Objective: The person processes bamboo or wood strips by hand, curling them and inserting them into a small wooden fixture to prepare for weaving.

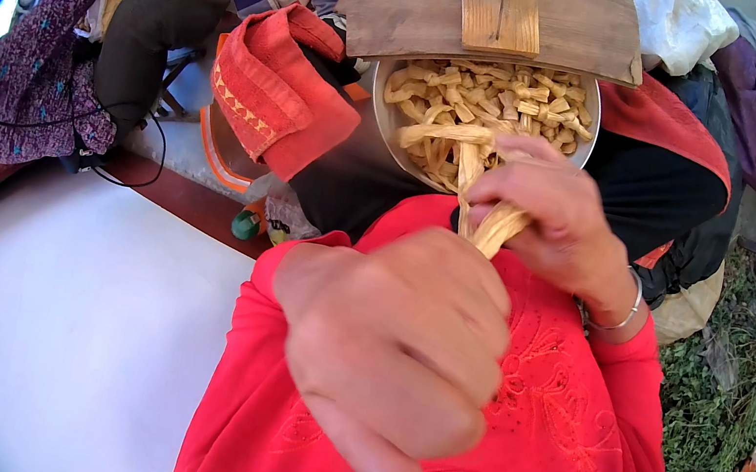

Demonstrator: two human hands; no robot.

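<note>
My left hand (397, 350), a large fist close to the camera, is closed around the lower end of a straw-coloured fibrous strip (470, 169). My right hand (552, 212), with a bangle at the wrist, pinches a looped part of the same strip above the left one. Its upper end crosses over a round metal basin (378, 106) holding many short knotted pieces (475, 92) of the same material. A wooden board (407, 3) with a lighter wooden block (502, 11) fixed on it lies over the basin's far side. The left fingertips are hidden.
A folded red towel (283, 87) lies over the left knee, red cloth (668, 134) over the right. Another person in a purple patterned sleeve (44, 50) sits at left. A white plastic bag (678, 24) is at upper right; green plants (731, 396) lie in a heap at right.
</note>
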